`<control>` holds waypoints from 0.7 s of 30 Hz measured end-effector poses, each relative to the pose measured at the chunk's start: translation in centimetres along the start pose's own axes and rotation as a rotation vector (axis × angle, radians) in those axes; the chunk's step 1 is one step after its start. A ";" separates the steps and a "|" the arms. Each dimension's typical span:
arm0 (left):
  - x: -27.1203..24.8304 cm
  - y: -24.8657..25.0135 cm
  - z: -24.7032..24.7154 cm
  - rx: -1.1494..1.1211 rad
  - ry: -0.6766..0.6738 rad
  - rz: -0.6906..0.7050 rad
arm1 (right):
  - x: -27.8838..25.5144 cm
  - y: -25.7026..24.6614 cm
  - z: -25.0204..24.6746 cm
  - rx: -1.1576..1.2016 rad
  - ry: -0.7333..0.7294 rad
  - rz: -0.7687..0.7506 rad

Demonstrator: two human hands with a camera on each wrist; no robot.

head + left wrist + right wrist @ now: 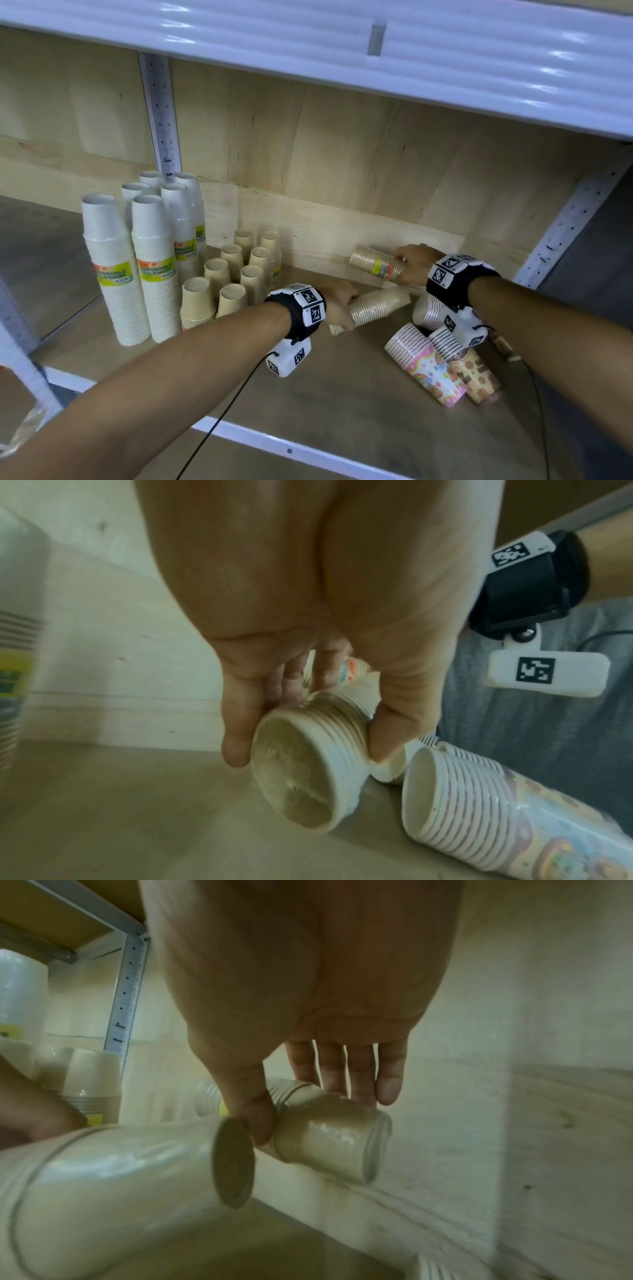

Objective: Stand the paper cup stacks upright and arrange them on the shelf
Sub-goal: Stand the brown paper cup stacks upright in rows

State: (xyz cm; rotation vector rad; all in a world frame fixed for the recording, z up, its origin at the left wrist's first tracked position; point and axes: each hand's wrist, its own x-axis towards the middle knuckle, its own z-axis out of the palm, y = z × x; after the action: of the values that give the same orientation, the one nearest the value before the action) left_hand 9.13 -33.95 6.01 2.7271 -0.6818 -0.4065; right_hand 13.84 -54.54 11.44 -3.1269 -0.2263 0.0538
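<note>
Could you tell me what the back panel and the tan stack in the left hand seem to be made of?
Back panel: looks like unfinished plywood, pale and matte with visible grain and knots. Tan stack, held by the left hand: seemingly kraft paper cups with rolled rims, probably in a clear plastic sleeve, judging by the gloss.

Six tall white cup stacks (116, 270) standing upright at 9 o'clock on the shelf (342, 404), small kraft stacks (236, 270) standing beside them, two kraft stacks lying tilted at centre (378, 303) and at 1 o'clock (376, 263), patterned stacks (428, 366) lying toppled at 4 o'clock
</note>
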 end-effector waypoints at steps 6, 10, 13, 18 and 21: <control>-2.4 -1.0 -0.8 -0.196 0.074 -0.026 | -2.2 -1.1 -3.1 0.011 0.040 0.050; -3.3 -1.3 -0.8 -0.299 0.161 -0.064 | -3.4 -1.6 -4.2 0.085 0.058 0.038; -3.6 -1.6 -0.4 -0.377 0.203 -0.101 | -4.2 -2.9 -4.5 0.112 0.048 0.046; -3.8 -2.1 0.9 -0.399 0.271 -0.172 | -4.9 -5.7 -3.7 0.107 -0.018 0.028; -3.6 -2.3 1.7 -0.409 0.306 -0.202 | -5.3 -7.2 -2.8 0.132 -0.060 0.027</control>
State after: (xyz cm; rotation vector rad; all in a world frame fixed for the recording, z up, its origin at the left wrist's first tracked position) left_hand 6.44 -30.63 4.32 2.3962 -0.2131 -0.1439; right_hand 7.62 -48.22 14.43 -2.9992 -0.1732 0.1568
